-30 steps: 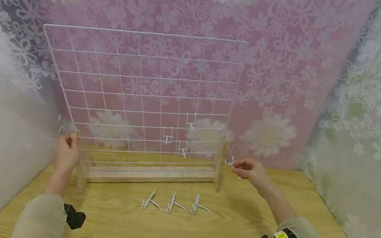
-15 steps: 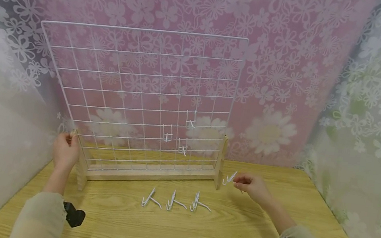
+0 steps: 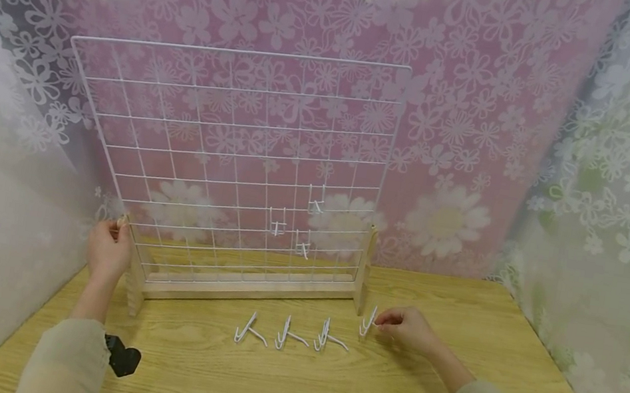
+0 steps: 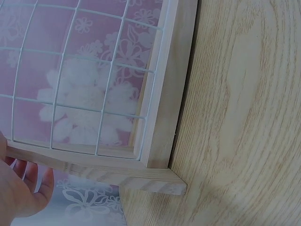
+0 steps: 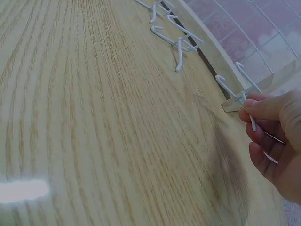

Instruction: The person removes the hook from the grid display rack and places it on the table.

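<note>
A white wire grid panel (image 3: 225,144) stands upright in a wooden base (image 3: 241,288) on the wooden table (image 3: 289,381). My left hand (image 3: 109,248) grips the base's left upright post (image 3: 131,265); in the left wrist view its palm (image 4: 16,188) lies against the frame (image 4: 160,122). My right hand (image 3: 405,327) pinches a white wire hook (image 3: 367,323) just above the table, right of three hooks (image 3: 289,334) lying in a row. The right wrist view shows the pinched hook (image 5: 235,92) between fingertips (image 5: 256,110). Three more hooks (image 3: 295,224) hang on the grid.
Flowered pink and white curtains (image 3: 484,113) close in the table at the back and both sides. Bare tabletop lies in front of the hooks and to the right of the base.
My right hand has come down from beside the base's right post to the tabletop, carrying the hook to the right end of the row. The left hand has not moved.
</note>
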`<control>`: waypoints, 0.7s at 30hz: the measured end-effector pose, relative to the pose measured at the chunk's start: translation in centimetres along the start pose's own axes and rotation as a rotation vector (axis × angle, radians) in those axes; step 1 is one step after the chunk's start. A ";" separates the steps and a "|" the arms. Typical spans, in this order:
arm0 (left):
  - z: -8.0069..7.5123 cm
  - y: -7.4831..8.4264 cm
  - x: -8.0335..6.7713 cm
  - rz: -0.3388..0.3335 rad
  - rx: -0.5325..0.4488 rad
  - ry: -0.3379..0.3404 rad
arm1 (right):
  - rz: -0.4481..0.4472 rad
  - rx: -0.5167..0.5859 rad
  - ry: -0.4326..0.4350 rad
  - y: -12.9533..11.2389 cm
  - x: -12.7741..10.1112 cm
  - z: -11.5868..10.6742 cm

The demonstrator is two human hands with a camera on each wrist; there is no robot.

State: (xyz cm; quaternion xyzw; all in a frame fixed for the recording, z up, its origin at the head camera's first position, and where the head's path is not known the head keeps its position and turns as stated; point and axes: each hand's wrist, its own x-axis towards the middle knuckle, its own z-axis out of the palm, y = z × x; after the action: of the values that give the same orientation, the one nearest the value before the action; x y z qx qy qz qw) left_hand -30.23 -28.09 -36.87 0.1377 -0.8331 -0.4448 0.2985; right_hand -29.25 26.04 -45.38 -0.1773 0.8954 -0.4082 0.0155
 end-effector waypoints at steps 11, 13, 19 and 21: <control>0.2 0.0 0.0 0.011 -0.007 0.010 | 0.022 0.130 -0.094 0.9 -0.3 0.7; 0.2 0.0 -0.1 0.012 -0.004 0.007 | 0.016 0.113 -0.098 1.0 -0.3 1.0; 0.2 0.0 -0.1 0.012 -0.008 0.001 | -0.013 0.069 -0.093 0.8 -0.3 1.4; 0.1 0.0 0.0 0.014 -0.013 0.002 | -0.013 0.093 -0.107 0.6 -0.2 1.5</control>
State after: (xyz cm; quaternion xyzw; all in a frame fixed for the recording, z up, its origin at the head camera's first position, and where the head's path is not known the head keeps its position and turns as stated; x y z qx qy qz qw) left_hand -30.26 -28.01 -36.94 0.1301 -0.8309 -0.4480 0.3033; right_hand -28.97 25.43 -46.84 -0.2039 0.8722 -0.4392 0.0687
